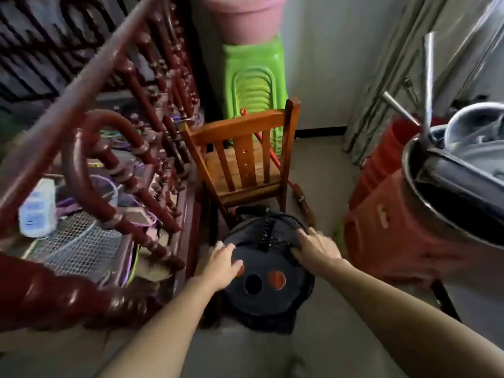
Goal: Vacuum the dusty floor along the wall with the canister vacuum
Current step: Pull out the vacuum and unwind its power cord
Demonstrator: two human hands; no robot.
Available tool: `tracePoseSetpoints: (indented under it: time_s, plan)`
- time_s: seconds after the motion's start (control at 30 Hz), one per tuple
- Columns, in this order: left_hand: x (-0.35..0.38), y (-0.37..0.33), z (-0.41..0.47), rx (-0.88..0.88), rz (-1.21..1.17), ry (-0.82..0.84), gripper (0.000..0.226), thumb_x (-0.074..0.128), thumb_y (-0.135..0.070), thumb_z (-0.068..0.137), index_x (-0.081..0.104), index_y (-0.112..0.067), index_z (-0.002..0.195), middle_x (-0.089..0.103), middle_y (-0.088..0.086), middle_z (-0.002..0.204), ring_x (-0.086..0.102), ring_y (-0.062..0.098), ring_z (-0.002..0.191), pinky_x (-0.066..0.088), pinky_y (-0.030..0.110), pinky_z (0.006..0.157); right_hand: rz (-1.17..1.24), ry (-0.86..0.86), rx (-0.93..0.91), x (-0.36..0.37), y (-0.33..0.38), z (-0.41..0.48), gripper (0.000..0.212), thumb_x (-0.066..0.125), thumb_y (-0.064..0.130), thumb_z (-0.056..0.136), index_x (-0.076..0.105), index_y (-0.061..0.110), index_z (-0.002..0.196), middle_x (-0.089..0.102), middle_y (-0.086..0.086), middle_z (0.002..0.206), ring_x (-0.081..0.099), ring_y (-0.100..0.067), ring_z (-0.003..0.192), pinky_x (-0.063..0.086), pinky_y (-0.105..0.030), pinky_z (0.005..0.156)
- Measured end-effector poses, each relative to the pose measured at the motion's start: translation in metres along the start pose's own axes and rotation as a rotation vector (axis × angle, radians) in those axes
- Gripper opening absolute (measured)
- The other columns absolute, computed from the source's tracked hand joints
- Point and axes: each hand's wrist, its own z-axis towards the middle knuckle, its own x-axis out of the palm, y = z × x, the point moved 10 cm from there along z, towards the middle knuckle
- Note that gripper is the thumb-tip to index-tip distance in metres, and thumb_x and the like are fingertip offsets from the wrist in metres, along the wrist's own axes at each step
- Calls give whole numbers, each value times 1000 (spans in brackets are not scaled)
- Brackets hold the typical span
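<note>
A round black canister vacuum (266, 293) stands on the grey floor (321, 170) in a narrow gap, with a red button, a dark hole in its top and a ribbed black hose (286, 218) coiled over its far side. My left hand (222, 261) rests on the canister's left top edge, fingers lying over a second red button. My right hand (316, 248) lies on the right top edge beside the hose, fingers bent over the rim. Whether either hand grips is unclear.
A dark red carved wooden bench (114, 165) with clutter fills the left. A small wooden chair (245, 159) stands just behind the vacuum, green stacked stools (253, 77) and a pink tub (242, 17) beyond. Red stools (387, 214) with metal pots (458, 170) crowd the right.
</note>
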Motion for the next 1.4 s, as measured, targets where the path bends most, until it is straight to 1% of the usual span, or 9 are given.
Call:
tracePoseSetpoints:
  time_s: [0.2, 0.37, 0.57, 0.7, 0.83, 0.9, 1.0, 1.13, 1.4]
  plan:
    - [56, 30, 74, -53, -32, 14, 89, 59, -62, 82, 17, -25, 151, 17, 3, 156, 21, 26, 142, 31, 43, 111, 29, 92, -93, 90, 1, 68, 94, 60, 66, 77, 13, 32, 151, 15, -8, 159, 9, -30, 147, 25, -52, 110]
    - [89, 46, 147, 13, 30, 42, 115, 57, -81, 66, 2, -29, 153, 4, -1, 162, 6, 20, 148, 17, 42, 116, 0, 137, -166, 125, -15, 140, 128, 65, 82, 56, -4, 35, 153, -4, -4, 163, -8, -27, 149, 14, -57, 114]
    - [131, 73, 179, 4, 5, 50, 118, 29, -98, 55, 25, -28, 150, 13, -5, 160, 13, 18, 146, 19, 40, 115, 39, 263, -141, 156, -34, 201, 144, 64, 90, 37, -9, 40, 151, -1, -2, 163, -3, -27, 149, 13, -61, 113]
    - [123, 71, 165, 59, -26, -238, 95, 30, -93, 66, 54, -27, 129, 45, -8, 135, 36, 17, 127, 35, 36, 102, 76, 255, -135, 162, -37, 212, 135, 55, 93, 37, 5, 40, 151, 32, -4, 149, 31, -33, 136, 35, -49, 101]
    - [126, 76, 156, 36, -206, -255, 78, 41, -85, 72, 45, -36, 133, 52, -6, 124, 45, 19, 120, 40, 35, 88, 116, 112, -145, 150, -33, 196, 107, 58, 83, 54, 33, 32, 144, 46, -4, 127, 48, -28, 117, 41, -36, 82]
    - [128, 81, 151, 6, -257, -251, 77, 46, -78, 77, 38, -34, 139, 55, 1, 126, 49, 23, 118, 42, 37, 89, 178, 72, -127, 152, -29, 176, 80, 62, 71, 68, 49, 25, 132, 52, -4, 119, 54, -27, 110, 45, -35, 81]
    - [127, 74, 143, 53, -175, -274, 70, 42, -73, 84, 63, -15, 117, 59, 4, 110, 53, 28, 109, 44, 39, 89, 243, -13, -74, 167, -18, 128, 43, 54, 60, 84, 58, 19, 94, 55, -1, 93, 54, -26, 93, 44, -37, 72]
    - [137, 72, 125, 48, -163, -269, 66, 37, -68, 85, 64, -9, 97, 56, 4, 99, 50, 27, 98, 43, 38, 82, 440, -193, 134, 185, -12, 64, 40, 43, 59, 90, 46, 21, 78, 47, 8, 78, 43, -21, 89, 34, -37, 73]
    - [164, 79, 68, 24, -157, -280, 72, 29, -74, 83, 63, -11, 92, 56, 1, 97, 50, 24, 95, 41, 35, 76, 319, -316, 224, 204, -6, 0, 47, 32, 58, 94, 51, 17, 81, 59, 0, 83, 49, -28, 93, 40, -40, 73]
